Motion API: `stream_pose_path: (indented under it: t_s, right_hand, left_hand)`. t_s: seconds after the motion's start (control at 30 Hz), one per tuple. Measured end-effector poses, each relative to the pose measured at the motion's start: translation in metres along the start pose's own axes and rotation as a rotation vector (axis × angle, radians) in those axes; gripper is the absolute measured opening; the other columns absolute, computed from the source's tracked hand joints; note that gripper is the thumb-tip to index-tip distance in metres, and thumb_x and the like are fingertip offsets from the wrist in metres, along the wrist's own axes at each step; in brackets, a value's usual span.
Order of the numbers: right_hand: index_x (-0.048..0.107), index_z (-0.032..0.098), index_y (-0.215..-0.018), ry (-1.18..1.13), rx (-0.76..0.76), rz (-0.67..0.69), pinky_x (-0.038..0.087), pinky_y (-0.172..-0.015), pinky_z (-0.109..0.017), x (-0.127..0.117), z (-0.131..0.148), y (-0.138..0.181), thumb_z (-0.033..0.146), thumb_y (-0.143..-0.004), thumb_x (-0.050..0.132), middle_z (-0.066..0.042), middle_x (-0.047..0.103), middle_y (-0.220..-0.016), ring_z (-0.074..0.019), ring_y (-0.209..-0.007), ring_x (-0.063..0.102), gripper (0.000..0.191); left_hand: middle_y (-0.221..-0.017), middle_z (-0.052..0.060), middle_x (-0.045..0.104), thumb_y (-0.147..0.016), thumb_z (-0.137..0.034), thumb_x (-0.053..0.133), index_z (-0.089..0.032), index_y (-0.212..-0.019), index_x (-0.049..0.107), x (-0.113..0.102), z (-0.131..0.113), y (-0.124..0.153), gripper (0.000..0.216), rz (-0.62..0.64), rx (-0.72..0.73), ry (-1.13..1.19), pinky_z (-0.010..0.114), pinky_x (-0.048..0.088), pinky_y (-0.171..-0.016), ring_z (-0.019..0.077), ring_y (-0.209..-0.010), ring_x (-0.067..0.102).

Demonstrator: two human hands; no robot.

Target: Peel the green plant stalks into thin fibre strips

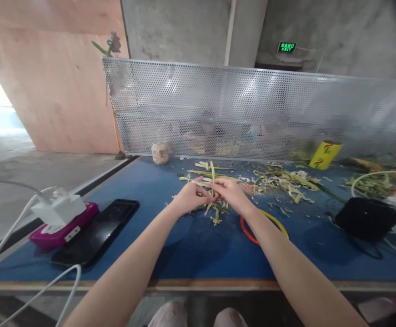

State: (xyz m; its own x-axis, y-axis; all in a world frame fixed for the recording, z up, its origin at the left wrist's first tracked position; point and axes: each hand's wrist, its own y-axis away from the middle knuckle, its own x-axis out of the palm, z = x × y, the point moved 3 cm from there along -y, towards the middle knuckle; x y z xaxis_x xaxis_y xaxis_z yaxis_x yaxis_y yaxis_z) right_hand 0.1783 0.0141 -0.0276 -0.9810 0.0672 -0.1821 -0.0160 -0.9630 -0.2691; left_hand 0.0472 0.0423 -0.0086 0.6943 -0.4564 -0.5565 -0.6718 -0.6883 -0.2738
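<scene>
My left hand (190, 197) and my right hand (230, 192) meet over the blue table (170, 245), fingers pinched together on a bundle of pale green plant strips (213, 190). The strips stick up between the fingertips and hang down below them. More loose green strips (279, 179) lie scattered on the table just beyond and to the right of my hands. A red and yellow ring (248, 234) lies flat under my right forearm.
A black phone (97, 234) and a magenta box with a white charger (59, 218) sit at the left edge. A black pouch (366, 218) and cables lie right. A perforated metal screen (252, 109) closes the back, with a yellow cup (324, 155) and a beige lump (160, 153).
</scene>
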Motion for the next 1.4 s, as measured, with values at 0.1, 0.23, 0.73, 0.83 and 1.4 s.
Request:
stream_pose_path:
  t_s: [0.1, 0.23, 0.73, 0.83, 1.4]
  right_hand:
    - [0.051, 0.019, -0.081, -0.170, 0.094, 0.031, 0.030, -0.046, -0.023, 0.002, -0.004, -0.002, 0.044, -0.074, 0.048, 0.006, 0.042, -0.050, -0.0078, -0.042, 0.037, 0.026]
    - [0.046, 0.022, -0.096, -0.179, 0.111, 0.023, 0.027, -0.044, -0.022, 0.007, -0.003, 0.000, 0.041, -0.072, 0.051, 0.008, 0.037, -0.049, -0.0080, -0.041, 0.034, 0.031]
    - [0.031, 0.023, -0.120, -0.163, 0.063, 0.070, 0.030, -0.043, -0.025, 0.014, 0.002, 0.005, 0.054, -0.081, 0.032, 0.006, 0.043, -0.049, -0.0108, -0.041, 0.041, 0.050]
    - [0.031, 0.022, -0.119, -0.105, 0.001, 0.119, 0.030, -0.044, -0.024, 0.012, 0.006, 0.006, 0.043, -0.081, 0.042, 0.006, 0.046, -0.051, -0.0102, -0.044, 0.042, 0.044]
    - [0.055, 0.023, -0.107, 0.305, -0.178, 0.081, 0.040, -0.071, -0.033, -0.013, 0.014, 0.004, 0.030, -0.079, 0.048, -0.003, 0.061, -0.077, -0.0176, -0.078, 0.055, 0.029]
  left_hand:
    - [-0.076, 0.010, 0.063, -0.066, -0.025, 0.060, -0.016, -0.066, 0.067, 0.002, -0.001, 0.000, 0.011, 0.006, 0.016, 0.033, 0.033, 0.041, -0.077, 0.0258, -0.105, 0.047]
    - [-0.081, 0.008, 0.061, -0.068, -0.028, 0.060, -0.012, -0.111, 0.053, 0.004, 0.003, 0.000, 0.046, -0.079, -0.025, 0.189, 0.030, 0.044, -0.066, 0.0153, -0.071, 0.056]
    - [-0.092, 0.006, 0.062, -0.067, -0.016, 0.060, -0.016, -0.128, 0.034, 0.004, -0.001, -0.001, 0.066, -0.141, 0.114, 0.348, 0.025, 0.043, -0.064, 0.0078, -0.060, 0.050]
    - [-0.087, 0.005, 0.060, -0.069, -0.015, 0.058, -0.016, -0.128, 0.033, 0.001, -0.002, 0.000, 0.064, -0.177, 0.091, 0.368, 0.023, 0.043, -0.060, 0.0073, -0.058, 0.050]
    - [-0.089, 0.007, 0.060, -0.066, -0.014, 0.062, -0.018, -0.135, 0.016, 0.000, -0.002, 0.002, 0.083, -0.103, -0.046, 0.402, 0.019, 0.037, -0.039, 0.0104, -0.056, 0.055]
